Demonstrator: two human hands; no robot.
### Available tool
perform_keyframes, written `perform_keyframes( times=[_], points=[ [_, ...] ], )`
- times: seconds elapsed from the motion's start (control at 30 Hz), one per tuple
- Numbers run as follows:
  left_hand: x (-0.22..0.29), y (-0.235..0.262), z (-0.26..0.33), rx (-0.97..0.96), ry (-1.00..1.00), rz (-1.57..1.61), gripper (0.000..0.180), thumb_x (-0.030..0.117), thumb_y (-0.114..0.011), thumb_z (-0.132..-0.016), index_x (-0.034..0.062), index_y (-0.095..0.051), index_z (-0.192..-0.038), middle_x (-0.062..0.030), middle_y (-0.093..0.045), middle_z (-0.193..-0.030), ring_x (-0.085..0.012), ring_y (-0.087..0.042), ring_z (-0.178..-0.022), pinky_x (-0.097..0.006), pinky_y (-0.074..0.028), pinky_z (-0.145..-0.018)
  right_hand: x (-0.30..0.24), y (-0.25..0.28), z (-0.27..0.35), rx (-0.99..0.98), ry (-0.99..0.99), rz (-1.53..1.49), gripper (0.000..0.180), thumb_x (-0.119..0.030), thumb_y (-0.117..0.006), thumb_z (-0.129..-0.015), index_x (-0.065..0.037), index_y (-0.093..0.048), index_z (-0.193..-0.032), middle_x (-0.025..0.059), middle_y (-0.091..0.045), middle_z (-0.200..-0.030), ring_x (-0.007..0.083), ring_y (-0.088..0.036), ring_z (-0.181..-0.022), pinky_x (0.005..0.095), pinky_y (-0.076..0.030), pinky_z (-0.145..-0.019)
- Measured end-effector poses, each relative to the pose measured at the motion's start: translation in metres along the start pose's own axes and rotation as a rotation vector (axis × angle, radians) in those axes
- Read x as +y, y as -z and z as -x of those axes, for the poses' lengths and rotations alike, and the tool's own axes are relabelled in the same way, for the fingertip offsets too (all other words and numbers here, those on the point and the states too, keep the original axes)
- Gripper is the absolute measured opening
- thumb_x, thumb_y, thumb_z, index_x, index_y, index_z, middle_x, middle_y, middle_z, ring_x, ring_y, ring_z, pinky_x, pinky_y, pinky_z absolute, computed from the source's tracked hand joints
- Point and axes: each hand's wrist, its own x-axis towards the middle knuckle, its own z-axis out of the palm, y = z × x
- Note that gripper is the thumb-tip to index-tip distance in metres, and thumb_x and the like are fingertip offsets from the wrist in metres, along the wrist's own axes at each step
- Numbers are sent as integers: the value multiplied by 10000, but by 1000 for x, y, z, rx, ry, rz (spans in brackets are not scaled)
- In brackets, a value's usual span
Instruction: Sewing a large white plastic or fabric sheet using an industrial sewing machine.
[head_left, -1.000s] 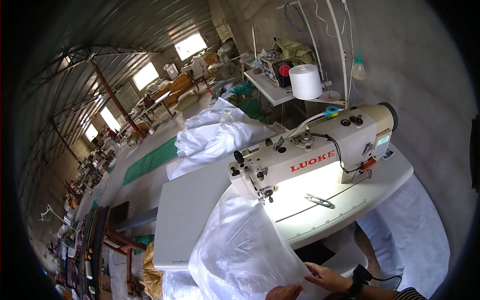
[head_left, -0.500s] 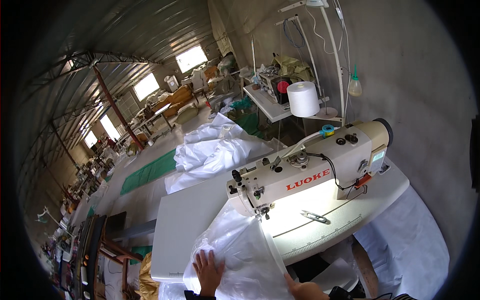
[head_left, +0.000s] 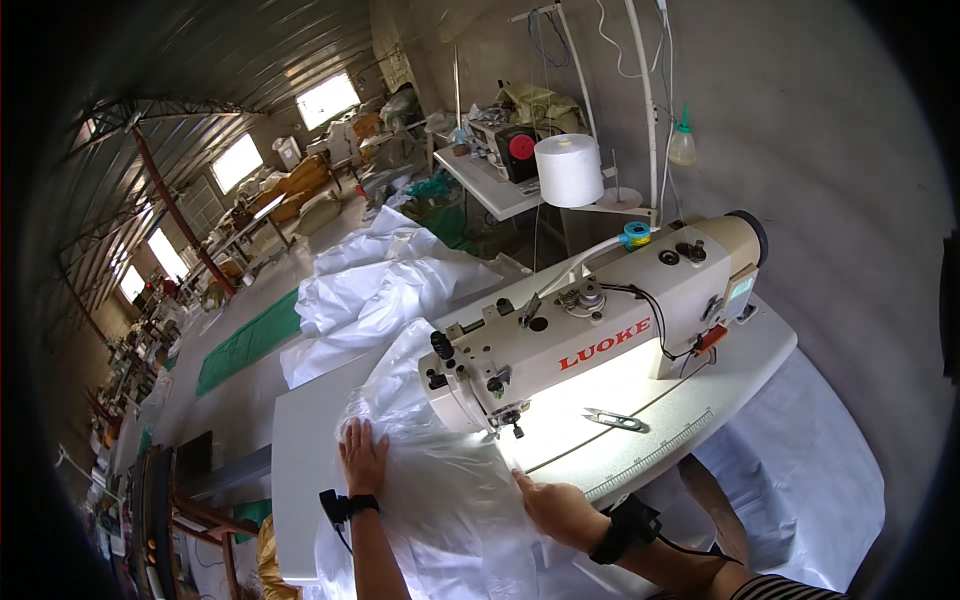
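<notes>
A thin white plastic sheet [head_left: 455, 530] lies under the needle end of a white sewing machine [head_left: 600, 330] and drapes over the table's near edge. My left hand [head_left: 363, 458] rests flat on the sheet, left of the needle, fingers stretched out. At the sheet's right edge, just in front of the presser foot [head_left: 508, 424], my right hand [head_left: 560, 510] is closed with the edge at its fingertips; some of its fingers are hidden under the hand. Small thread snips [head_left: 615, 420] lie on the lit machine bed, right of the needle.
A white thread cone [head_left: 569, 172] stands behind the machine. More white sheeting [head_left: 390, 290] is heaped beyond the table [head_left: 300, 470], beside a green strip [head_left: 250, 343]. Another white sheet [head_left: 810, 460] hangs at the right. A thread stand pole [head_left: 648, 110] rises at the back.
Both hands have moved forward toward the needle. The sheet has advanced, with part of it now bunched beyond the machine's head. The view has shifted slightly.
</notes>
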Motion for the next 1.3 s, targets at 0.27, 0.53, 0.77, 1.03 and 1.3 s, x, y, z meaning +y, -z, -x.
perform_keyframes(
  times=[0.27,0.53,0.77,1.03,1.3],
  points=[
    [10,8,-6,59,100,-163,511,324,-589,-928,39,-503,-1344,-197,-430,-1463,-329,-349,-1401,-510,-286,-1134,25,11,123,-224,-201,-1044,656,-314,-621,-959,15,-323,-1441,274,-599,-1149,286,-643,-1028,330,-506,-854],
    [89,75,169,-119,211,-108,580,403,-566,-930,107,-448,-1415,-182,-406,-1488,-393,-354,-1381,-662,-252,-1072,-1,6,127,-1014,-320,-1437,545,-409,-646,-940,5,-526,-1273,41,-636,-1027,123,-581,-879,228,-458,-787],
    [17,55,116,-104,-30,-29,591,426,-539,-938,160,-428,-1454,-130,-400,-1504,-369,-317,-1407,-661,-154,-1118,18,-35,164,-770,84,-1266,322,-352,-690,-906,-61,-624,-1027,99,-699,-917,190,-659,-790,301,-494,-716],
    [8,68,97,-125,-93,-99,469,297,-603,-905,86,-532,-1318,-152,-462,-1437,-353,-368,-1373,-596,-249,-1116,47,42,184,-453,-30,-636,305,-321,-695,-893,-85,-662,-1085,38,-709,-992,220,-669,-899,324,-509,-798],
    [182,66,314,-173,24,616,352,109,-616,-905,-50,-540,-1209,-224,-634,-1106,-339,-634,-1008,-376,-508,-863,-3,246,136,385,803,-1355,291,-271,-713,-880,-96,-597,-1082,110,-705,-961,218,-681,-874,360,-493,-885]
  ],
)
